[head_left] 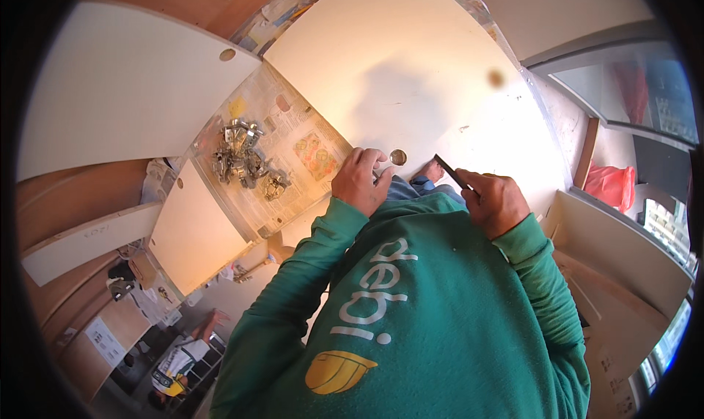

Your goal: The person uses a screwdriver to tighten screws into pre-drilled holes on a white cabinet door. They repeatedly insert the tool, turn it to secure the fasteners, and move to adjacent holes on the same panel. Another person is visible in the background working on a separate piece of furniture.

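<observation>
A white panel (323,52) lies in front of me, with one round hole (398,156) near its closest edge and another hole (496,78) farther right. Just left of the nearer hole, my left hand (359,182) is closed, fingers curled and thumb toward the index finger; something small and pale may be between them, too little visible to name. My right hand (496,203) grips a thin dark bar-shaped tool (449,170), its far end pointing left and forward over the panel. Left of the panel, several metal cabinet hinges (246,155) sit heaped on newspaper (301,129).
Another white panel (139,82) with a hole lies at the far left, and a smaller one (192,228) nearer. A glass window (623,82) and a red bag (610,187) are at the right. Another person (178,364) is low at the left.
</observation>
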Tool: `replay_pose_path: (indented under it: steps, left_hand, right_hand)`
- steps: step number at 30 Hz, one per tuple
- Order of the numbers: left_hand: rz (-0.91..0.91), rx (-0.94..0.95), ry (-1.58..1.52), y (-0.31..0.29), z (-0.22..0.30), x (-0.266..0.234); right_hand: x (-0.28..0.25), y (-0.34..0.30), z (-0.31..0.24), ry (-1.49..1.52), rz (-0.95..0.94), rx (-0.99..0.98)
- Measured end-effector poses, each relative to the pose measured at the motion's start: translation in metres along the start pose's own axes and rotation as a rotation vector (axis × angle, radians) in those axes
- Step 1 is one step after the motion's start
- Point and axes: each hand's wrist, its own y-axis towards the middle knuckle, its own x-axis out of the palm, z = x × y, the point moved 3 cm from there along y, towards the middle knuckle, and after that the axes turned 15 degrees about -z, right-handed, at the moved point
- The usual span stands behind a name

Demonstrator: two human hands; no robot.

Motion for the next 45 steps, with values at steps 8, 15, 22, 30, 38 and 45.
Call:
replay_pose_path:
  steps: [8, 15, 22, 30, 38, 45]
  left_hand:
    - [-0.023, 0.121, 0.013, 0.005, -0.007, -0.001]
    - [-0.055, 0.262, -0.003, 0.017, -0.023, -0.002]
    - [-0.196, 0.314, -0.049, 0.02, -0.033, -0.01]
    - [-0.16, 0.33, -0.062, 0.019, -0.035, -0.011]
    - [-0.094, 0.33, -0.09, 0.015, -0.042, -0.005]
    - [-0.137, 0.293, -0.068, 0.013, -0.05, -0.002]
  right_hand:
    - [0.042, 0.027, -0.047, -0.204, -0.118, 0.119]
    - [0.066, 0.048, -0.089, -0.456, -0.269, 0.332]
    - [0.076, 0.062, -0.122, -0.502, -0.217, 0.405]
    - [0.069, 0.066, -0.114, -0.67, -0.273, 0.374]
    - [0.054, 0.077, -0.104, -0.893, -0.354, 0.15]
    - [0.051, 0.123, -0.143, -1.355, -0.389, 0.152]
